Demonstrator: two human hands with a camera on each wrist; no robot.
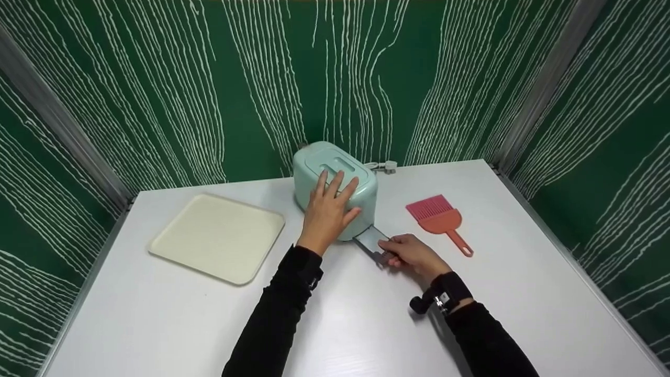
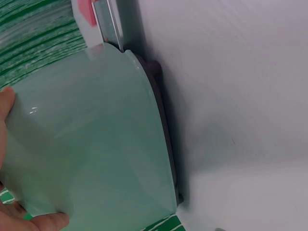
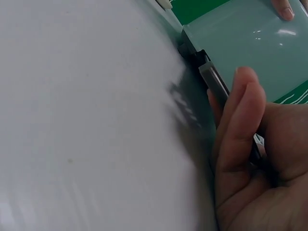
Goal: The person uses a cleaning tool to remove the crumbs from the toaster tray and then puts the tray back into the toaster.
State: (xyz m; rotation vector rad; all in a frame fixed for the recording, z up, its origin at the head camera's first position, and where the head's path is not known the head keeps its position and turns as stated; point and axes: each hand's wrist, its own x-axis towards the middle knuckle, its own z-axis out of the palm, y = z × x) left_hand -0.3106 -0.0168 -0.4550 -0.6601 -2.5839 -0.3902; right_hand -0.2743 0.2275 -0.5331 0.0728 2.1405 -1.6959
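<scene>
A mint-green toaster (image 1: pixel 335 157) with a lid on top stands at the back middle of the table. Across its top rests my left hand (image 1: pixel 327 212), fingers spread and fairly straight; part of that hand shows at the edge of the left wrist view. A flat metal crumb tray (image 1: pixel 372 239) sticks out from the base of the toaster's near end. My right hand (image 1: pixel 411 254) pinches the tray's outer end between thumb and fingers. The right wrist view shows the curled fingers (image 3: pixel 243 115) around the tray's edge. The tray's inner part is hidden inside the toaster.
To the left lies a cream rectangular tray (image 1: pixel 217 238). A small orange dustpan (image 1: pixel 442 222) with a pink brush (image 1: pixel 430 207) lies on the right. Behind the toaster is a white plug (image 1: pixel 388 166) with its cord. Green walls (image 1: pixel 424 52) border the white table (image 1: pixel 356 335).
</scene>
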